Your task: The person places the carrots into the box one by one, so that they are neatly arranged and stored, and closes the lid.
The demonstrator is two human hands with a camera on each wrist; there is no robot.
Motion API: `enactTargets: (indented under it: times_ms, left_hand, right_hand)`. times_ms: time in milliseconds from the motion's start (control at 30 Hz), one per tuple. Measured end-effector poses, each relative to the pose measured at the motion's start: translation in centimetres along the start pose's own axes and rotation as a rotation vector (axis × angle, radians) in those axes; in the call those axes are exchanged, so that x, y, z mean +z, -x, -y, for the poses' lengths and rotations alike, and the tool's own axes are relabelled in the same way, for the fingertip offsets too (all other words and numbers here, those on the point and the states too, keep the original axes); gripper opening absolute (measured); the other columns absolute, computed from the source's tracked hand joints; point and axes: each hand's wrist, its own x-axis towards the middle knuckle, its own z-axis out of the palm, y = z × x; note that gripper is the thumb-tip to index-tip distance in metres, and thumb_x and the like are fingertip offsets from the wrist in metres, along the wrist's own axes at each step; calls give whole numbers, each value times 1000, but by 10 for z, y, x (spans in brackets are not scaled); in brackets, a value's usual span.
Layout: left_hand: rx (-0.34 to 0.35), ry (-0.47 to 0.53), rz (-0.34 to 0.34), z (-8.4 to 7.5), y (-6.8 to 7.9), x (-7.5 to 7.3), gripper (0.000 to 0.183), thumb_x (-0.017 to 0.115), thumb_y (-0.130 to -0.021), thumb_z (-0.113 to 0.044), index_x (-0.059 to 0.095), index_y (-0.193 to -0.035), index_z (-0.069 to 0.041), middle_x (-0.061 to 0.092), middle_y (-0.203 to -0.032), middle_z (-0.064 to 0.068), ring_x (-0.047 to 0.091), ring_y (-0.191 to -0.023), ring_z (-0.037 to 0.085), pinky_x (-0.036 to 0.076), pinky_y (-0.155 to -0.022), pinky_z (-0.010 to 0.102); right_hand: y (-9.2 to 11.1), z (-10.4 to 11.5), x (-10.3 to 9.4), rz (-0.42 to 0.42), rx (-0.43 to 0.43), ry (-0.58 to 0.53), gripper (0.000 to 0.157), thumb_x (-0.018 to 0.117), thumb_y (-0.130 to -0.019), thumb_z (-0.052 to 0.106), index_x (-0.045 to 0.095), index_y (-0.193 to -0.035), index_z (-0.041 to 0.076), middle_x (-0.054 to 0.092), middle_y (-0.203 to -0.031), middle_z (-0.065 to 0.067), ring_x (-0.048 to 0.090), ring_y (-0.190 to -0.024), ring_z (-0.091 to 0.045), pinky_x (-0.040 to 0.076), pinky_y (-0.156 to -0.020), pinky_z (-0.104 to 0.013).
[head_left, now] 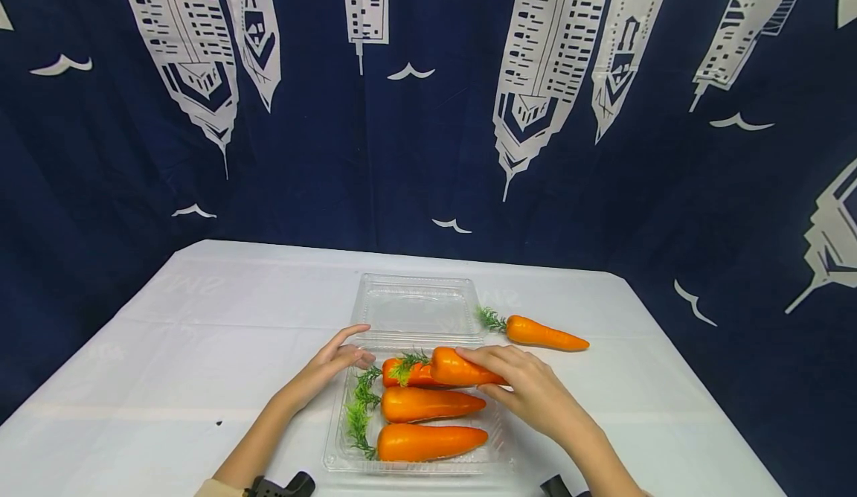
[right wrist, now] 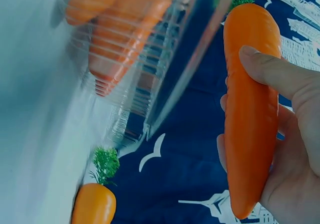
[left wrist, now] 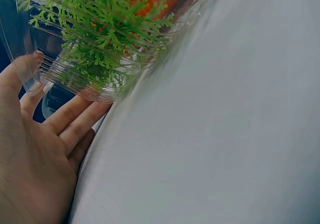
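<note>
My right hand (head_left: 538,393) grips an orange carrot (head_left: 458,367) with a green leafy top, thumb on one side and fingers behind it. It is held over the back part of a clear plastic container (head_left: 422,468). Three more carrots lie crosswise in it: a front carrot (head_left: 428,443), a middle carrot (head_left: 428,405) and a back one (head_left: 393,372) partly covered by the held carrot. Their leafy tops (left wrist: 110,28) bunch against the left wall. At that wall my left hand (head_left: 328,370) rests with fingers extended, fingertips right at the plastic (left wrist: 82,86).
Behind the base, the hinged clear lid (head_left: 415,305) lies open on the white table (head_left: 234,318). Another carrot (head_left: 545,335) lies on the table to the right of the lid. A dark blue curtain (head_left: 402,147) with white building prints hangs behind the table.
</note>
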Motion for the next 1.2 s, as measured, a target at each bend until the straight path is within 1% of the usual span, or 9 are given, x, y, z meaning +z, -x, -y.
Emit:
enactTargets:
  times_ms: [100, 200, 300, 433, 500, 667, 867, 1067, 1200]
  left_hand:
    - [5, -9, -1, 0, 0, 0, 49, 40, -97, -26, 24, -142, -14, 62, -112, 17, 62, -95, 17, 29, -99, 59]
    - [5, -9, -4, 1, 0, 0, 49, 40, -97, -26, 24, -142, -14, 62, -112, 17, 62, -95, 17, 29, -99, 59]
    - [1, -5, -2, 1, 0, 0, 49, 40, -97, -26, 25, -142, -15, 62, -113, 17, 62, -96, 17, 30, -99, 58]
    - [-7, 6, 0, 2, 0, 0, 48, 41, -97, -27, 26, -142, -18, 62, -114, 16, 62, -96, 16, 31, -100, 57]
    - [-3, 5, 1, 2, -1, 0, 49, 41, -97, -27, 26, -142, -17, 62, -114, 17, 62, -96, 16, 31, -99, 57]
    - [17, -8, 5, 2, -1, -1, 48, 40, -97, -25, 25, -141, -14, 62, -113, 19, 62, -95, 16, 30, -99, 59]
    - [-1, -14, -6, 2, 0, -2, 47, 41, -97, -26, 27, -141, -17, 62, -113, 17, 62, -95, 16, 29, -99, 59]
    - [-4, -8, -7, 1, 0, -2, 47, 41, -97, -26, 27, -141, -19, 62, -113, 16, 62, -96, 16, 30, -99, 58]
    - [2, -7, -1, 2, 0, -1, 46, 40, -97, -26, 27, -141, -19, 62, -113, 17, 61, -97, 18, 29, -99, 59]
  right_hand:
    - [-1, 1, 4, -28, -24, -1, 60, 74, -73, 20, 51, -127, 34, 62, -112, 12, 59, -99, -9, 50, -80, -33]
    - [-1, 2, 7, -39, -38, 7, 59, 74, -73, 21, 51, -127, 33, 63, -111, 13, 59, -98, -8, 50, -79, -33]
    - [-1, 4, 10, -37, -44, 22, 59, 73, -74, 23, 51, -127, 34, 63, -110, 13, 59, -98, -8, 50, -77, -32]
    - [0, 5, 12, -28, -51, 40, 59, 73, -74, 23, 50, -128, 33, 63, -111, 12, 59, -98, -10, 49, -75, -32]
    - [0, 5, 12, -23, -53, 47, 60, 73, -74, 22, 50, -128, 32, 63, -111, 10, 59, -98, -11, 49, -75, -33]
    - [-2, 7, 14, -6, -41, 54, 59, 72, -75, 22, 49, -129, 32, 63, -111, 10, 59, -98, -12, 49, -75, -33]
    - [-2, 8, 14, 1, -39, 54, 59, 71, -76, 23, 48, -130, 32, 63, -111, 11, 59, -99, -11, 48, -75, -33]
    - [-2, 9, 15, 10, -30, 57, 60, 72, -76, 23, 49, -130, 32, 62, -111, 10, 58, -99, -11, 49, -76, -33]
    - [-2, 10, 15, 13, -22, 55, 59, 72, -75, 23, 49, -129, 32, 62, -111, 10, 59, -99, -11, 49, -76, -34]
